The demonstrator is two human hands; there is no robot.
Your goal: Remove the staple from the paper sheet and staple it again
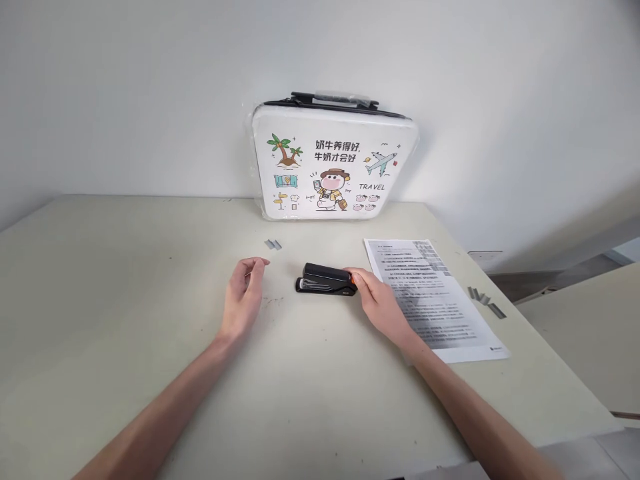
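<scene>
Gripping the black stapler (326, 280) at its rear end, the right hand (379, 303) sits at 3 o'clock from it, with the thumb laid along the near side, just beside a small orange part. That grip is closed around the stapler's end. The stapler is at the middle of the table (135, 287), its front end pointing to 9 o'clock, with a metal strip showing between the top arm and the base; whether it rests on the table or is held just above it, I cannot tell.

At 9 o'clock from the stapler, apart from it, is the left hand (243, 300). Its fingers are curled and the thumb is near the index finger, so this grip is nearly closed; whether something small is pinched there cannot be made out.

Around 10 o'clock from the stapler, just past the left fingertips, lies a small group of staple strips (273, 245). Toward 3 o'clock, partly behind the right hand and forearm, a printed sheet (425, 293) lies flat, and farther out that way, by the table's edge, more staple pieces (484, 301) are scattered. At 12 o'clock a white case (337, 163) with cartoon prints and a black handle (345, 100) leans back near the wall (150, 100), its clear wrapping showing at the sides.
</scene>
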